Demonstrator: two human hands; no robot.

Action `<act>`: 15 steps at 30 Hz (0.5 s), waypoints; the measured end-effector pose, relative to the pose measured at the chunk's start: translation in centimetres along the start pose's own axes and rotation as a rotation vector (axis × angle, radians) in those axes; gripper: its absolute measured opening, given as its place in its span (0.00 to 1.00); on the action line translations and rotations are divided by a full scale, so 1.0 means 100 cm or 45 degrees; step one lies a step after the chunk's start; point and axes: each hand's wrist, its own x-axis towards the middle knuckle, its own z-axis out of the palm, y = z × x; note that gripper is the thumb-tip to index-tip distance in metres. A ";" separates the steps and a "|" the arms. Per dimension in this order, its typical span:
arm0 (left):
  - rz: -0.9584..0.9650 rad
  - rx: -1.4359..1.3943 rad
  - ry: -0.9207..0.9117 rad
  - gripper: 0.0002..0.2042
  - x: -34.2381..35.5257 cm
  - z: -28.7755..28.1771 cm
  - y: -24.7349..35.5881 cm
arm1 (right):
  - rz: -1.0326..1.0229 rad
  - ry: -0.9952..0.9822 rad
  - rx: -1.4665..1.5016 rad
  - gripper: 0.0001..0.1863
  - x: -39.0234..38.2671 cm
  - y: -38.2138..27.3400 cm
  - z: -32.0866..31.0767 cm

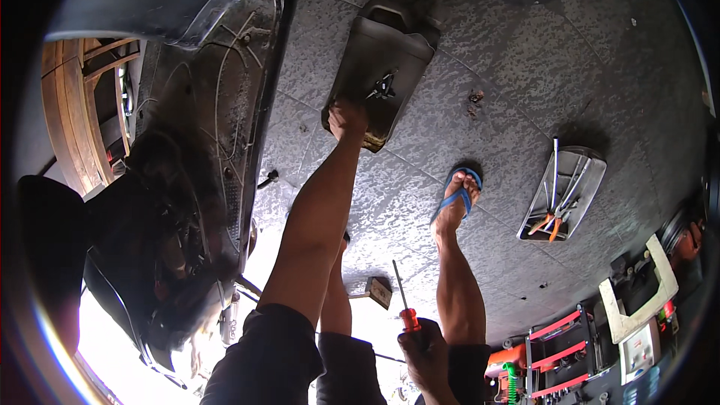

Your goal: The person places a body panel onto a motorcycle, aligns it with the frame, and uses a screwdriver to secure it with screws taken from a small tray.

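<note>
My left hand [347, 118] is closed over the near left corner of a dark tray that looks like a cut-open plastic canister [386, 41]. What its fingers hold, if anything, is hidden. A small black part with shiny bits [383, 86] lies inside this tray, just beyond the hand. Low in the view, my right hand [426, 352] grips a screwdriver [409, 320] by its red and black handle. The thin metal shaft points up and away from me, touching nothing.
On the left stands a dark vehicle body [255, 105] with exposed cables. A second tray [596, 180] holds orange-handled pliers [555, 223] and other tools on the right floor. My foot wears a blue flip-flop [457, 193]. A red-barred rack [559, 356] stands lower right.
</note>
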 end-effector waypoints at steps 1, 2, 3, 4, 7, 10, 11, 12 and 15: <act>0.000 0.018 0.021 0.17 0.014 -0.002 -0.010 | -0.002 -0.026 0.012 0.21 0.000 -0.004 0.005; -0.036 0.099 0.140 0.19 0.037 -0.005 -0.029 | -0.004 -0.072 0.057 0.20 -0.003 -0.011 0.014; -0.070 0.161 0.232 0.22 0.049 -0.004 -0.041 | -0.001 -0.090 0.091 0.19 -0.005 -0.016 0.019; -0.132 0.090 0.028 0.23 0.035 0.009 -0.027 | 0.011 -0.033 0.093 0.18 -0.002 -0.016 0.012; 0.003 0.144 -0.056 0.20 0.040 0.017 -0.025 | 0.090 -0.075 0.312 0.17 -0.001 -0.017 0.007; 0.074 0.242 -0.098 0.20 0.050 0.018 -0.031 | 0.043 -0.037 0.158 0.16 -0.005 -0.031 0.012; 0.173 0.311 -0.121 0.20 0.050 0.016 -0.031 | 0.038 -0.036 0.162 0.16 -0.003 -0.028 0.011; 0.180 0.313 -0.111 0.20 0.046 0.015 -0.032 | 0.006 -0.046 0.170 0.18 0.000 -0.021 0.009; 0.622 -0.291 0.544 0.19 0.036 -0.019 -0.063 | -0.071 -0.079 0.116 0.19 -0.005 -0.029 0.020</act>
